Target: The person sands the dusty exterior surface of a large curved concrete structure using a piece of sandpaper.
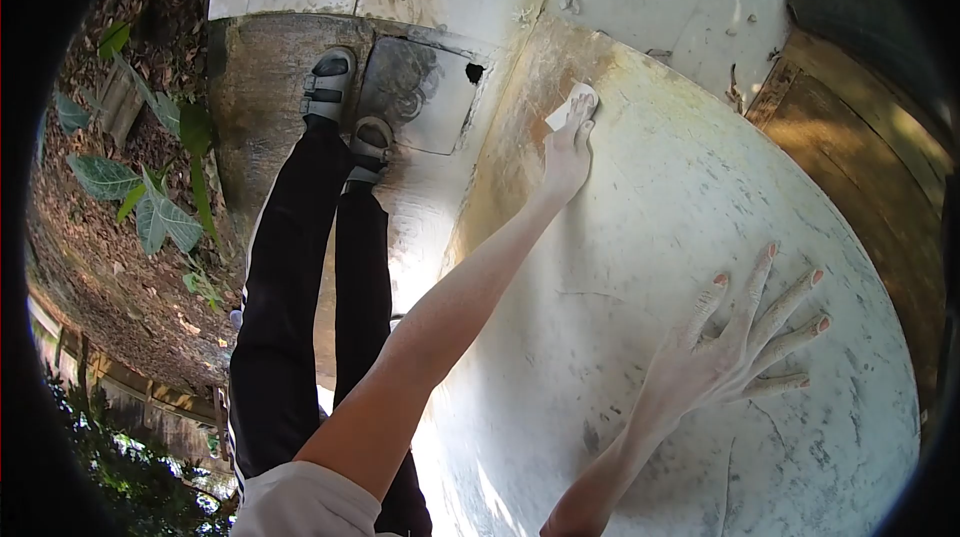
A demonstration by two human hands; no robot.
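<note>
My left hand [571, 143] presses a small white sheet [558, 119], folded or stiff like sandpaper, against the upper edge of a pale curved slab [690, 207]. Its fingers lie close together over the sheet, which sticks out on the left. Lower right, my right hand [735, 352] rests palm down on the slab with its fingers spread and nothing in them. Whitish dust coats both hands and forearms. Grey streaks mark the slab's surface, and a brown stained band [545, 87] runs along its side near my left hand.
My sandalled feet [330, 87] stand on stained paving beside a square cover [415, 92] with a dark hole [474, 72]. Leafy plants [150, 192] grow from litter-covered soil at left. Dry leaves [735, 87] lie on pale paving beyond the slab. A brown board [850, 157] is at right.
</note>
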